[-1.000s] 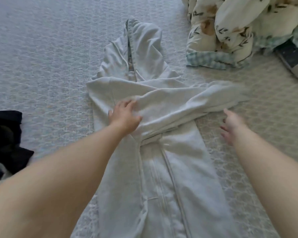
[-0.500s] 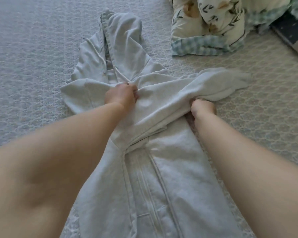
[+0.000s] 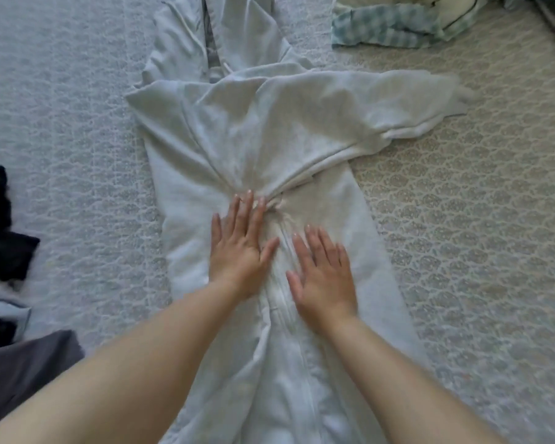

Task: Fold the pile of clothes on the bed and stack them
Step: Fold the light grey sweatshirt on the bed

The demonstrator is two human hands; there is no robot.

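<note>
A pale grey zip hoodie [image 3: 253, 129] lies lengthwise on the bed [image 3: 61, 123], hood at the far end. One sleeve [image 3: 382, 100] is folded across the chest and sticks out to the right. My left hand [image 3: 239, 248] lies flat with straight fingers on the hoodie's middle, fingertips at a bunched crease. My right hand [image 3: 322, 277] lies flat beside it, just right of the zip. Neither hand grips the fabric.
Dark clothes [image 3: 0, 232] lie at the left edge, with a grey garment [image 3: 23, 370] at the lower left. A floral and checked duvet [image 3: 398, 24] is bunched at the top right. The patterned bedspread stretches on both sides of the hoodie.
Both hands let go of the sleeve they gripped, moved back toward me and now press flat on the hoodie's middle. The view has tilted down.
</note>
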